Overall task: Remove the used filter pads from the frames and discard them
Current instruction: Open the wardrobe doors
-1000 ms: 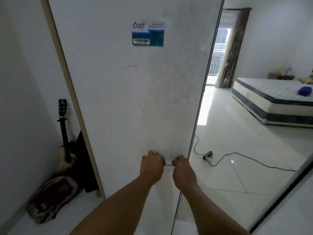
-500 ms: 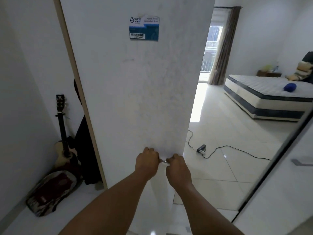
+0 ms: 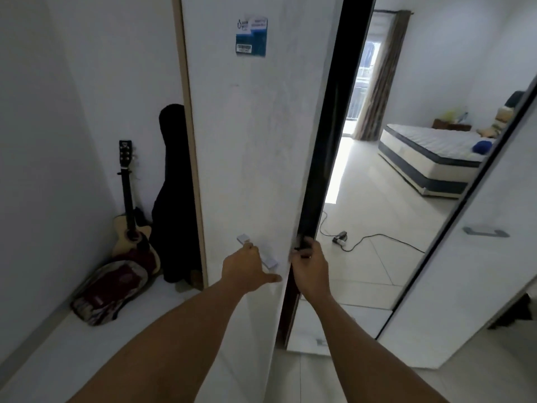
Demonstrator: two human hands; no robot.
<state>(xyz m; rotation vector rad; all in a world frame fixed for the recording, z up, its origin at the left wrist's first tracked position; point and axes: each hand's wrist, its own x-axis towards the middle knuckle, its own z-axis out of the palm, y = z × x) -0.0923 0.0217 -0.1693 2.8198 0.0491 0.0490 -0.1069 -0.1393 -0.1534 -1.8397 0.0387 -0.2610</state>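
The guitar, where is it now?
In the head view, the guitar stands on the left, leaning against the wall, left of a black case, with a reddish bag on the floor before it.

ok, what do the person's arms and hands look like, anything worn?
Both forearms bare to the frame edge: no sleeves, watch or bands. No gloves on left hand or right hand. A tiny pale glint on a right-hand finger might be a ring; too small to tell.

A door (image 3: 255, 141) stands mid-frame, with a sticker (image 3: 251, 36) high on it. Low on it is a handle (image 3: 271, 263), held by the left hand (image 3: 247, 269). The right hand (image 3: 311, 269) grips the door's edge. A guitar (image 3: 130, 216) leans lower left, and a bed (image 3: 430, 152) sits at right.
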